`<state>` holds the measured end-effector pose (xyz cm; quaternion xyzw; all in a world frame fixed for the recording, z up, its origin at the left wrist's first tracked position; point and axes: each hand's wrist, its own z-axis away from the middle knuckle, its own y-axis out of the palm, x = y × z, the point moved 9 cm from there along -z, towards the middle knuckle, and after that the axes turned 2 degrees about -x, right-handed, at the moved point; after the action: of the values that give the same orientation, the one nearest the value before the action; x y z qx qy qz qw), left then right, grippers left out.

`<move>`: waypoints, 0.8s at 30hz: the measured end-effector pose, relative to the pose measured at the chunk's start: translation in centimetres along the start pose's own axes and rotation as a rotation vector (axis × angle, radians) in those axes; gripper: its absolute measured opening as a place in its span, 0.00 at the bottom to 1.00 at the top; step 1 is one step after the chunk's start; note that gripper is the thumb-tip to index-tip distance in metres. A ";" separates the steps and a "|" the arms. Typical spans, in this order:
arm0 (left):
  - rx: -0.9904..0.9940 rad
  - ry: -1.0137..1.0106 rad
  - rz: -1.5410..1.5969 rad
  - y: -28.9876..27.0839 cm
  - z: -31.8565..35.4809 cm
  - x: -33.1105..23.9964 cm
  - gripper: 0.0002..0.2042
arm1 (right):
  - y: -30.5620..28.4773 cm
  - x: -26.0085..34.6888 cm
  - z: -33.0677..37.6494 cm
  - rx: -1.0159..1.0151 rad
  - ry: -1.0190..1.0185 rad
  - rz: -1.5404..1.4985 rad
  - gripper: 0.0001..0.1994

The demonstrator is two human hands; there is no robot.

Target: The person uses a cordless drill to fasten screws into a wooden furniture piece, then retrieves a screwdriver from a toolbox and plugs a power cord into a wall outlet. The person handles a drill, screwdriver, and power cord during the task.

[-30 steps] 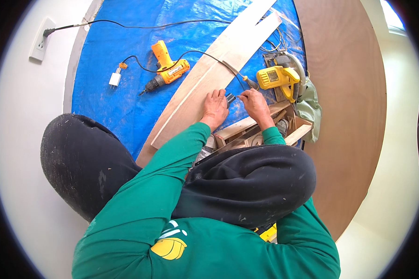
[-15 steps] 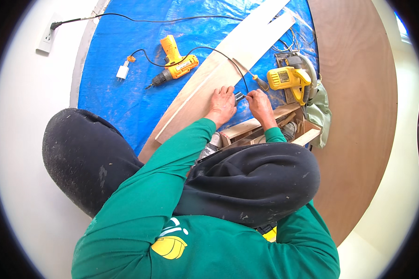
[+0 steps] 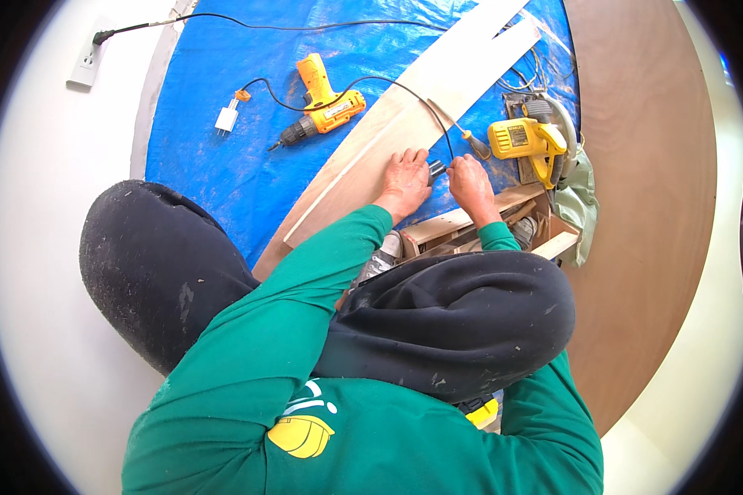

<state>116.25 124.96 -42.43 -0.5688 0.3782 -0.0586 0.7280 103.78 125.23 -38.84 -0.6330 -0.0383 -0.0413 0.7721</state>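
Note:
My left hand (image 3: 404,183) lies on a long pale wooden plank (image 3: 363,165), and its fingertips pinch a small dark grey piece (image 3: 435,171). My right hand (image 3: 471,183) is curled on the other side of the same piece, so both hands meet on it. A thin black cord (image 3: 421,101) runs over the plank toward the piece. Whether the piece is the cord's end I cannot tell. Both sleeves are green.
A yellow corded drill (image 3: 326,107) and a white plug (image 3: 225,120) lie on the blue tarp (image 3: 223,173). A yellow circular saw (image 3: 530,142) sits to the right, above wood offcuts (image 3: 462,224). A screwdriver (image 3: 462,132), a brown board (image 3: 652,206) and a wall socket (image 3: 85,63) are in view.
Both hands have stayed on the plank and closed in a little on the small dark piece. The view has shifted slightly; nothing else moved.

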 end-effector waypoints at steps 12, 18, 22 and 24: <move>0.027 -0.069 0.075 0.1 -0.2 0.3 0.22 | 0.4 0.7 -2.5 0.067 -0.156 0.038 0.01; 0.026 -0.053 0.074 0.3 -0.1 0.3 0.21 | 1.0 -0.9 -2.5 0.235 -0.037 -0.027 0.08; 0.028 -0.067 0.091 0.4 -0.1 0.5 0.21 | 0.7 -0.9 -2.2 0.249 -0.092 -0.034 0.08; 0.049 -0.076 0.090 0.7 -0.1 0.4 0.21 | 0.3 -1.2 -1.9 0.217 -0.076 -0.080 0.08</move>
<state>116.22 124.87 -43.27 -0.5352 0.3737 -0.0133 0.7574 102.62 123.41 -39.66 -0.5449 -0.0968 -0.0438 0.8317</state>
